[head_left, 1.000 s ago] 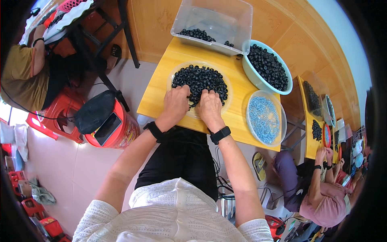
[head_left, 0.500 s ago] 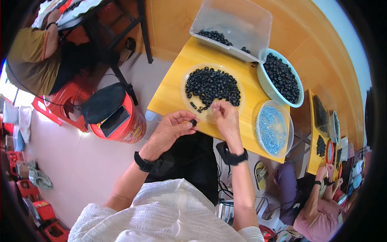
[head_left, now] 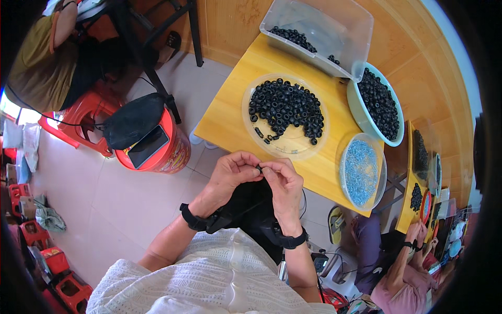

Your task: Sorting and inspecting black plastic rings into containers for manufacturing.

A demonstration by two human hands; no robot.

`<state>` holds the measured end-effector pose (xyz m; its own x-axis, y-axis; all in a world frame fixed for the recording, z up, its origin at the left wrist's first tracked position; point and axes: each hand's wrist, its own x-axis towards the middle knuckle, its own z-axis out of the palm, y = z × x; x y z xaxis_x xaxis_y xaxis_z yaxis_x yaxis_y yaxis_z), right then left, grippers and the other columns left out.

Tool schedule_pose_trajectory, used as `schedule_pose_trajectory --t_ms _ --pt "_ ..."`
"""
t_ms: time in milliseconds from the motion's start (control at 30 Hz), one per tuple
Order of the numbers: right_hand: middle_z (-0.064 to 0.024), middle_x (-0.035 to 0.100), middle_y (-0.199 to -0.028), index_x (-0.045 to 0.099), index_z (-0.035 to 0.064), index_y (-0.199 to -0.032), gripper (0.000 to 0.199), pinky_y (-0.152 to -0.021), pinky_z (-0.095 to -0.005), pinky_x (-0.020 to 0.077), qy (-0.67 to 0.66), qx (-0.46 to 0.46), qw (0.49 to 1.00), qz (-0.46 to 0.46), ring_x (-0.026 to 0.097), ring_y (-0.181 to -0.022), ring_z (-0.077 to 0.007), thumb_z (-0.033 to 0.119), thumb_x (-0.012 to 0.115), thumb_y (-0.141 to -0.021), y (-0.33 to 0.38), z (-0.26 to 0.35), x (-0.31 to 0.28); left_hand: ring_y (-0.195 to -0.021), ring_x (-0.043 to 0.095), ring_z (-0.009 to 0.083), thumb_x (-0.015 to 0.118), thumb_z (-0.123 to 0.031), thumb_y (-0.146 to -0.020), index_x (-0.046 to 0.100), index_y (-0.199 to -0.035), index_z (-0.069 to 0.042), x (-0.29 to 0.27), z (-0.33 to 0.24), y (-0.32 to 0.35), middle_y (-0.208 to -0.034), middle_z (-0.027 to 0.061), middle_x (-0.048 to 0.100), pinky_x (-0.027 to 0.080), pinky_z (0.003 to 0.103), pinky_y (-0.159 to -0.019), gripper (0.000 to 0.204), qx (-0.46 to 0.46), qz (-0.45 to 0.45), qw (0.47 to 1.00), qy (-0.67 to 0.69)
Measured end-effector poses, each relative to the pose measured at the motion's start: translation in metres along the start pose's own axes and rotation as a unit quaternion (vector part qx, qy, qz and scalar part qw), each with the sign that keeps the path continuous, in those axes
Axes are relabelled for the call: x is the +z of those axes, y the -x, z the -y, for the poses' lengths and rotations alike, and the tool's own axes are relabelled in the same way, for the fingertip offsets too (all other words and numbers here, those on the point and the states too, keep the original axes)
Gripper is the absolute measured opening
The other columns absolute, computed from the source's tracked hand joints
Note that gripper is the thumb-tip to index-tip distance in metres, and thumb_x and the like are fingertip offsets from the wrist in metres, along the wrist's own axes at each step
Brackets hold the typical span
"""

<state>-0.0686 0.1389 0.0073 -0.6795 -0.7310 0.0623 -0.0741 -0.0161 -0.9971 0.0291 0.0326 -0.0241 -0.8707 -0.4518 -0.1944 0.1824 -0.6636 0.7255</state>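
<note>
My left hand (head_left: 228,175) and my right hand (head_left: 285,189) meet just off the near edge of the yellow table (head_left: 219,112). Between their fingertips is a small black ring-shaped part (head_left: 259,168), mostly covered. The left thumb and fingers pinch it, and the right thumb and forefinger close on it from the other side. Beyond my hands, a shallow clear round tray (head_left: 293,152) holds a heap of similar black parts (head_left: 286,107). A few darker pieces lie at the heap's near left edge.
A clear plastic bin (head_left: 345,31) and a pale green bowl (head_left: 361,112) hold more black parts. Small bluish pieces (head_left: 361,170) fill a round tray on the right. Left stands a red bucket (head_left: 175,154) with a phone (head_left: 148,147) on top. Other people sit far left and lower right.
My right hand has come away from the tray, back and down, to meet my left hand at the small black part. The table and trays appear shifted up and right.
</note>
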Motion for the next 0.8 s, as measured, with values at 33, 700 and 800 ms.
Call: schedule_pose_trajectory --t_ms 33,700,800 --pt "-0.0011 0.052 -0.082 0.063 -0.0029 -0.09 0.011 -0.065 -0.0177 0.0433 -0.025 0.015 1.0 -0.007 0.053 -0.071 -0.0072 -0.005 0.057 -0.081 0.001 0.0 0.001 -0.091 0.059 0.0141 0.06 0.002 -0.081 0.055 -0.099 -0.001 0.0 0.002 0.001 -0.098 0.0056 0.058 0.051 0.029 -0.083 0.019 0.005 -0.001 1.0 -0.001" --pt "-0.0117 0.054 -0.086 0.061 0.0017 -0.098 0.024 -0.064 -0.0355 0.0471 0.437 -0.271 0.857 -0.04 0.055 -0.076 -0.0285 -0.001 0.06 -0.074 0.019 0.008 0.021 -0.09 0.059 0.0137 0.061 0.003 -0.08 0.056 -0.098 0.001 -0.01 0.004 0.01 -0.097 0.0065 0.06 0.051 0.028 -0.082 0.019 0.036 -0.013 0.998 0.04" --pt "-0.0156 0.056 -0.087 0.063 0.001 -0.093 0.019 -0.063 -0.0365 0.0464 0.408 -0.273 0.869 -0.069 0.057 -0.076 -0.0305 -0.003 0.06 -0.074 0.008 0.01 0.02 -0.09 0.061 0.0158 0.061 0.001 -0.081 0.056 -0.098 -0.001 -0.013 -0.002 0.012 -0.097 0.0069 0.061 0.051 0.031 -0.083 0.018 0.052 -0.019 0.997 0.053"
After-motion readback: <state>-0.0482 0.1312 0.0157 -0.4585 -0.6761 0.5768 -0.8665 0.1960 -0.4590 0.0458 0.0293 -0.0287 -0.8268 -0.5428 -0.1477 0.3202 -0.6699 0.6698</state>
